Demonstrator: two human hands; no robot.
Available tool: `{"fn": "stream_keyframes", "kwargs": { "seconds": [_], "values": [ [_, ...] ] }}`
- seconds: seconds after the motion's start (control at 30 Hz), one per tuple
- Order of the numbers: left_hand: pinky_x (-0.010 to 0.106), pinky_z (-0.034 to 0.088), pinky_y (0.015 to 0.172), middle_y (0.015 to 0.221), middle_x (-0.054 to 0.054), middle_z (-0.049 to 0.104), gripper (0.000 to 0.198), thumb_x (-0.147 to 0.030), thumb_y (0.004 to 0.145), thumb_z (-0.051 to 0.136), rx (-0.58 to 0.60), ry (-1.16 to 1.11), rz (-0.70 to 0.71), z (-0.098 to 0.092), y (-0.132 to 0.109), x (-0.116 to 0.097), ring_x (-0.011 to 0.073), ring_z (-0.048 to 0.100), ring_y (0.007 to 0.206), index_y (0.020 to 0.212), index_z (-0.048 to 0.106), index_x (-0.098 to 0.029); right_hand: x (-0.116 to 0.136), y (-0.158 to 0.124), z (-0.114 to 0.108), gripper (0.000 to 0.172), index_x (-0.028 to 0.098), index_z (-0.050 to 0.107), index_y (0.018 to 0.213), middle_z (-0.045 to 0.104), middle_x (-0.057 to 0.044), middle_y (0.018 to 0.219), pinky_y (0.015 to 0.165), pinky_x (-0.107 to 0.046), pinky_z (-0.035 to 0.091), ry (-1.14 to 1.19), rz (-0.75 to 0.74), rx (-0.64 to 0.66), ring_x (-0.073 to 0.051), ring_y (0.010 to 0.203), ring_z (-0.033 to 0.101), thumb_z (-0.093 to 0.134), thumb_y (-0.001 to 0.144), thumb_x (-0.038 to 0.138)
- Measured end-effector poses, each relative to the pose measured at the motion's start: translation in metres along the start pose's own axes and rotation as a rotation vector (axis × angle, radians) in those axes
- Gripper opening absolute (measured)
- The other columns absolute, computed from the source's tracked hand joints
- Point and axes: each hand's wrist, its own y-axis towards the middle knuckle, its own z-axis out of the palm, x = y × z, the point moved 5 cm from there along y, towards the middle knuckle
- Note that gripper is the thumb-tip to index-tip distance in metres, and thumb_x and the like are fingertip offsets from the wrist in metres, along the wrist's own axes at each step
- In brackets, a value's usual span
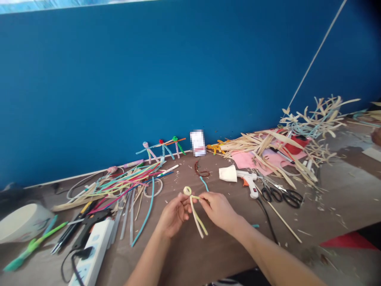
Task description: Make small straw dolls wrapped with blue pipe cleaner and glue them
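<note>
A pale yellow and cream pipe cleaner figure [197,221] is between my hands above the table, with a coiled loop at its top and two strands hanging down. My left hand [175,214] holds it just below the loop, fingers curled. My right hand [219,209] pinches a short yellow-green strand sticking out to the right. Just beyond my hands lies a short blue pipe cleaner [204,183]. Three finished-looking pipe cleaner figures [162,149] with coloured heads lean against the blue wall.
Left are many coloured pipe cleaners [119,184], a black glue gun [92,226], a power strip [94,250] and a white bowl-like container [25,222]. Right are a white glue gun [251,183], scissors [282,195], a cord [268,220] and dried strips [258,147]. A brown bead string [202,173] lies ahead.
</note>
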Motion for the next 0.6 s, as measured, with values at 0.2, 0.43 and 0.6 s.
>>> {"fn": "stream_keyframes", "kwargs": {
  "seconds": [0.2,0.43,0.6],
  "values": [
    [0.017,0.037,0.041,0.071,0.004,0.062,0.031,-0.029,0.065,0.063,-0.217,-0.045,0.132,0.001,0.002,0.027,0.0072,0.050,0.049,0.090,0.061,-0.012,-0.010,-0.004,0.006,0.022,0.019,0.060,0.079,0.064,-0.003,0.075,0.061,-0.022,0.036,0.103,0.110,-0.095,-0.014,0.068,0.057,0.038,0.083,0.021],
    [0.016,0.034,0.043,0.051,-0.003,0.052,0.031,-0.032,0.063,0.065,-0.241,-0.052,0.144,0.007,0.009,0.030,0.0048,0.043,0.043,0.086,0.064,-0.011,-0.011,-0.011,0.010,0.021,0.019,0.060,0.083,0.065,-0.004,0.078,0.066,-0.022,0.036,0.051,0.093,-0.109,-0.015,0.072,0.058,0.039,0.082,0.019],
    [0.019,0.039,0.053,0.058,0.000,0.058,0.026,-0.030,0.058,0.069,-0.295,-0.042,0.209,0.006,0.013,0.031,0.0082,0.050,0.052,0.076,0.064,-0.011,-0.011,-0.011,0.018,0.024,0.018,0.058,0.073,0.063,-0.002,0.064,0.055,-0.020,0.034,0.060,0.125,-0.050,-0.012,0.058,0.056,0.037,0.083,0.024]
  ]
}}
